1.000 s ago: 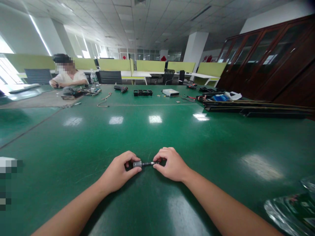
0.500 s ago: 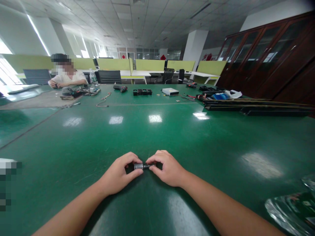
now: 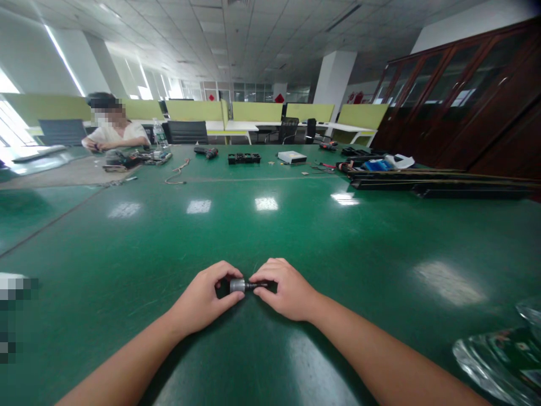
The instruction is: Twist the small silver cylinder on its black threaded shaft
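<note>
Just above the green table (image 3: 177, 248), a small silver metal cylinder (image 3: 237, 286) with a thin dark shaft (image 3: 256, 285) lies sideways between my two hands. My left hand (image 3: 205, 296) pinches the cylinder between thumb and fingers. From the other side, my right hand (image 3: 287, 288) has its thumb and fingertips closed about the shaft. The shaft looks ridged near the cylinder, and its right end points into the curl of my right hand. The exact kind of part is too small to tell.
A clear plastic bottle (image 3: 499, 361) lies at the lower right. Farther back are a power drill (image 3: 206, 152), a black slotted part (image 3: 244, 158), a silver box (image 3: 291, 157) and long black bars (image 3: 422, 183). Another person (image 3: 114, 129) sits at the far left.
Both hands stay in nearly the same place. My right thumb and fingers have shifted slightly on the shaft, so more of it shows. The view has moved very slightly.
</note>
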Available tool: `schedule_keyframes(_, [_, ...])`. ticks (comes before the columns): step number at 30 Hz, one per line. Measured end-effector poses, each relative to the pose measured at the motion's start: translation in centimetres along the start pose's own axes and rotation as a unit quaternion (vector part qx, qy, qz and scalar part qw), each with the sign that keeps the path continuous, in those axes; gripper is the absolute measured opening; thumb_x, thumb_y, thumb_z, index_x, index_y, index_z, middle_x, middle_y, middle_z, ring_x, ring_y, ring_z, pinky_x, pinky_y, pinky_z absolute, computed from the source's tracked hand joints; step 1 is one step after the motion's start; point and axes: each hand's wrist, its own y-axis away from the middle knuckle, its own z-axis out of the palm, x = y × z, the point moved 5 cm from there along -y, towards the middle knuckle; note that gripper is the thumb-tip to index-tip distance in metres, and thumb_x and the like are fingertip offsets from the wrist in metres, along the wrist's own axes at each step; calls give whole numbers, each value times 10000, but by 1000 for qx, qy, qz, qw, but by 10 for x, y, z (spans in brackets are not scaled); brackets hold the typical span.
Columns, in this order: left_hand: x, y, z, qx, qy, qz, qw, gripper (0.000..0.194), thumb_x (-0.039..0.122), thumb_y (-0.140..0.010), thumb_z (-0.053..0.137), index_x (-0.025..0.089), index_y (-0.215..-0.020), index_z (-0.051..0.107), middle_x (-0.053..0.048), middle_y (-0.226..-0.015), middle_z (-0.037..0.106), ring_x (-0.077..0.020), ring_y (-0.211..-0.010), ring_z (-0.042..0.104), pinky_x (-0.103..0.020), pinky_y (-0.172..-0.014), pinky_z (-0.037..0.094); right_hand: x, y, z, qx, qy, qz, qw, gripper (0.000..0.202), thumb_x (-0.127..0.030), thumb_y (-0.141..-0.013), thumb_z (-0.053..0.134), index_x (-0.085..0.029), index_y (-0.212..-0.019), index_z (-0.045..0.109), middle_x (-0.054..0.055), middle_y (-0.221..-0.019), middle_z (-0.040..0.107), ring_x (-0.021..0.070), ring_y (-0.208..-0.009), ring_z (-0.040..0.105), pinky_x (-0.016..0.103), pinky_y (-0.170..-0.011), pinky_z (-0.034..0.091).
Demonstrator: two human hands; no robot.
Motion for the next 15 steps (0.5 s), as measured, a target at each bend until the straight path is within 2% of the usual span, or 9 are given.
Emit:
schedule_keyframes(7, [1,1,0,0,5,2,1000,192,246,-808,701,213,-991,655,-10,-930,664,-182,-830,593,-278,-714,442,-1,-2,2,-25,17,-3,1000,186,-179,-842,693,-230,-1018,719,17,-949,735,183,-921,607,362,-887,385])
schedule_keyframes(15, [-3,1,2,11,0,9,1000,204,265,-815,691,203,-1005,654,-27,-954,670,-189,-845,604,-283,-725,460,1,0,1,-13,26,3,1000,176,-164,-835,689,-225,-998,718,13,-934,727,179,-911,599,357,-878,396])
